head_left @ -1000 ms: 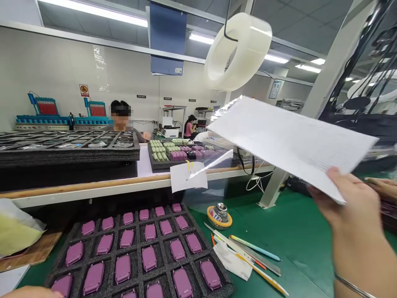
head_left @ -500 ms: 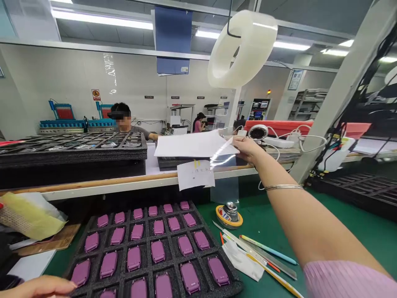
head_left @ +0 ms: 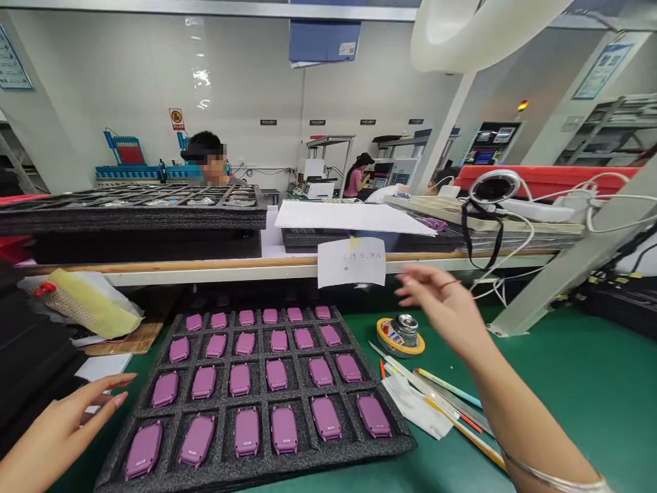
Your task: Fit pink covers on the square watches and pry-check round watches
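Note:
A black foam tray (head_left: 256, 459) in front of me holds several purple oval parts (head_left: 282, 428) in rows. My left hand (head_left: 76, 418) hovers at the tray's left edge, fingers stretched out, holding nothing. My right hand (head_left: 441, 305) is in the air to the right of the tray and above the green mat, fingers spread and empty. A white paper sheet (head_left: 354, 218) lies flat on a tray on the raised shelf behind, apart from my right hand.
A tape roll with a small metal jar (head_left: 401, 334), pens, a ruler (head_left: 436, 404) and a white wipe (head_left: 415, 409) lie right of the tray. Stacked black trays (head_left: 138, 216) fill the shelf's left. A paper label (head_left: 351, 261) hangs from the shelf. People work behind.
My right hand carried the paper sheet from the right onto the shelf tray, let go of it and drew back toward me. My left hand came further into view beside the tray.

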`<state>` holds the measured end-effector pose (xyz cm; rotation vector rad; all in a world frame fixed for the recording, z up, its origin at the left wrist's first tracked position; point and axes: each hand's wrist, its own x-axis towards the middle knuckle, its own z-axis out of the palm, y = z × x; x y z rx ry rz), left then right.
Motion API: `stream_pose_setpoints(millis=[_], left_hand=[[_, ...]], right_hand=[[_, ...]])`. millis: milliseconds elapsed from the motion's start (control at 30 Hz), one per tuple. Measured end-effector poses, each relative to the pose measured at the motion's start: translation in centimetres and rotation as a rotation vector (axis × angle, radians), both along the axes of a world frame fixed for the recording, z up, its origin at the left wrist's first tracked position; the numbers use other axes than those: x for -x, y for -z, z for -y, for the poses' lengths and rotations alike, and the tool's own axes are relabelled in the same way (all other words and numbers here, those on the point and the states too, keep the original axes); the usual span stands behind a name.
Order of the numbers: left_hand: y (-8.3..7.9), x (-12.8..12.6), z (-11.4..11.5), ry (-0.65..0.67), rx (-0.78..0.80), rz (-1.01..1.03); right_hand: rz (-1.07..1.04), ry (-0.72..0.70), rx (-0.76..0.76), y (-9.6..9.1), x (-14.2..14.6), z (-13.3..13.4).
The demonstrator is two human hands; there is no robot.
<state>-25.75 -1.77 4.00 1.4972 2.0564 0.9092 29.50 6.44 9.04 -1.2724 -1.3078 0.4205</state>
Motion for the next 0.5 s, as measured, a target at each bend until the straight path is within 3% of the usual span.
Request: stream_pose_setpoints(millis=[133, 267, 500], left_hand=[[1.8, 0.8, -0.6, 0.083, 0.119, -0.009], [2.7, 0.7, 0.0, 0.129, 0.164, 0.018], [3.4, -1.6, 1.5, -0.002, 0.264, 0.169]], right_hand=[[0.211, -0.219, 0.306, 2.8, 2.3, 1.1], [0.331, -0.251, 0.525, 5.3, 2.7, 1.3], [0.198, -0.279, 0.782, 10.0, 4.0, 0.9]])
